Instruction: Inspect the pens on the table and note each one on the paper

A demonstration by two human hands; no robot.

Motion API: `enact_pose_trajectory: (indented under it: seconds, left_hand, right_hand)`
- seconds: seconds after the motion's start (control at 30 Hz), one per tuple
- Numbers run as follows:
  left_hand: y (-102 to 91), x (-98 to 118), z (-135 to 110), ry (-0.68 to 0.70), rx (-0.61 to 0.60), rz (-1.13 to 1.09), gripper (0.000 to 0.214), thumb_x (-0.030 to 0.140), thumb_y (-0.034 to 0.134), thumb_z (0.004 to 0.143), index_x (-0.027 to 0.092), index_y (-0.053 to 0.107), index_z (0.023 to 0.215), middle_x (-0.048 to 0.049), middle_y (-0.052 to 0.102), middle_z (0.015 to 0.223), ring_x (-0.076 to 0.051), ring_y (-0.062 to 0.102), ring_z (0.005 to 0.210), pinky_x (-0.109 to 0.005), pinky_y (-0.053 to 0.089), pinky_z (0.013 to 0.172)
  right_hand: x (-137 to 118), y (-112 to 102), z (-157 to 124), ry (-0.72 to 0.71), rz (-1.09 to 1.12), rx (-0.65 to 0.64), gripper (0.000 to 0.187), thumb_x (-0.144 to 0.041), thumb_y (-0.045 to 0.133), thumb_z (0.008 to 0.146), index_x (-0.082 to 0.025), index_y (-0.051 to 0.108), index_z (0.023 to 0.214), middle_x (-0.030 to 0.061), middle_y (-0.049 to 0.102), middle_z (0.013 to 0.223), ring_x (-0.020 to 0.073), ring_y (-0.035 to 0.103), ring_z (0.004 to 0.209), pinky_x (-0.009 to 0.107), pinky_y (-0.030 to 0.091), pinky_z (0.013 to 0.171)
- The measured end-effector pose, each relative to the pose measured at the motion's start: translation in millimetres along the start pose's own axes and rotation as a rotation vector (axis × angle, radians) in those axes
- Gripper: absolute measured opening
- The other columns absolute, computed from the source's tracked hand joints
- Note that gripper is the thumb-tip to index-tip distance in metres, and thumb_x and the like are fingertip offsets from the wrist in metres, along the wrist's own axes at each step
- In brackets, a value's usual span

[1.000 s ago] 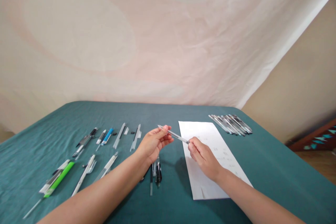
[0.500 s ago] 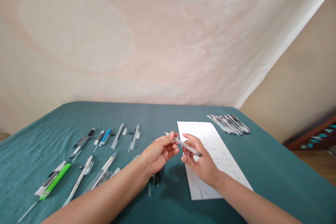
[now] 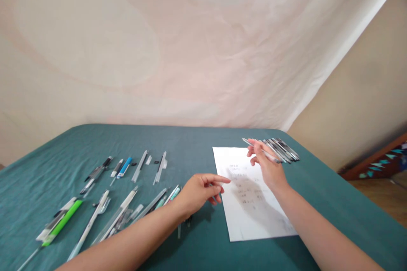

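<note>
A clear-barrelled pen point(image 3: 271, 157) is held in my right hand point(image 3: 269, 165), raised over the far right part of a white sheet of paper point(image 3: 270, 220). The pen slants, its pointed end up at the left. My left hand point(image 3: 203, 194) hovers by the sheet's left edge, index finger stretched out and the other fingers loosely bent, with nothing visible in it. Rows of handwriting show on the paper, partly under the right hand's shadow. Just beyond the right hand lies a row of pens point(image 3: 284, 149) side by side.
Dismantled pens and parts are spread over the left of the green cloth-covered table point(image 3: 190, 144). Among them are a lime-green barrel point(image 3: 65, 220), a blue pen piece point(image 3: 124, 167) and clear barrels point(image 3: 140, 166). Small dark parts point(image 3: 188, 221) lie below my left hand. A pale curtain hangs behind.
My right hand has carried the pen away to the right and farther back, near the pen row. The left hand has let go of the pen's tip, moved slightly toward me and extended its index finger.
</note>
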State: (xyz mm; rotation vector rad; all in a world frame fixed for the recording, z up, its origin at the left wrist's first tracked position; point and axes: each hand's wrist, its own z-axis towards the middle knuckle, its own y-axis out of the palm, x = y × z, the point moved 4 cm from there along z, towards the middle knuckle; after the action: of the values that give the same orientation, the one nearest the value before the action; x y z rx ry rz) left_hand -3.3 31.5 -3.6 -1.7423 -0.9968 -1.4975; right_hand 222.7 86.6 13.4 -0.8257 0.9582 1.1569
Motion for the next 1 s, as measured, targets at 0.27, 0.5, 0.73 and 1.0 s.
enact_pose_trajectory:
  seconds: [0.27, 0.5, 0.73, 1.0]
  left_hand:
    - [27.9, 6.5, -18.8, 0.347, -0.108, 0.767, 0.023, 0.015, 0.048, 0.087, 0.019, 0.067, 0.099, -0.0059, 0.068, 0.099, -0.019, 0.061, 0.091, -0.028, 0.044, 0.084]
    - [32.4, 0.0, -22.9, 0.409, -0.166, 1.011, 0.021, 0.021, 0.044, 0.091, 0.02, 0.061, 0.103, -0.0076, 0.067, 0.098, -0.021, 0.061, 0.094, -0.03, 0.045, 0.085]
    - [28.5, -2.2, -18.3, 0.395, -0.14, 1.028, 0.018, 0.027, 0.049, 0.09, 0.02, 0.063, 0.099, -0.0068, 0.069, 0.094, -0.021, 0.063, 0.087, -0.026, 0.046, 0.078]
    - [22.9, -6.4, -13.3, 0.37, -0.088, 0.894, 0.019, 0.024, 0.055, 0.087, 0.022, 0.065, 0.103, -0.0028, 0.071, 0.09, -0.018, 0.065, 0.083, -0.023, 0.044, 0.075]
  right_hand:
    - [63.1, -38.4, 28.1, 0.287, 0.194, 0.164, 0.036, -0.046, 0.072, 0.066, -0.018, 0.063, 0.087, -0.0004, 0.058, 0.062, 0.0112, 0.053, 0.051, 0.021, 0.033, 0.039]
    - [68.1, -31.1, 23.3, 0.335, 0.195, 0.063, 0.032, -0.041, 0.074, 0.065, -0.018, 0.063, 0.085, 0.0014, 0.062, 0.069, 0.0134, 0.057, 0.061, 0.02, 0.037, 0.043]
    - [58.1, -7.6, 10.2, 0.351, 0.178, -0.167, 0.031, -0.044, 0.069, 0.072, -0.016, 0.063, 0.083, 0.0009, 0.061, 0.065, 0.0138, 0.057, 0.06, 0.027, 0.046, 0.057]
    - [71.0, -4.0, 3.8, 0.372, 0.067, -0.23, 0.026, -0.04, 0.068, 0.07, -0.016, 0.062, 0.079, -0.0007, 0.059, 0.062, 0.0127, 0.054, 0.056, 0.026, 0.045, 0.057]
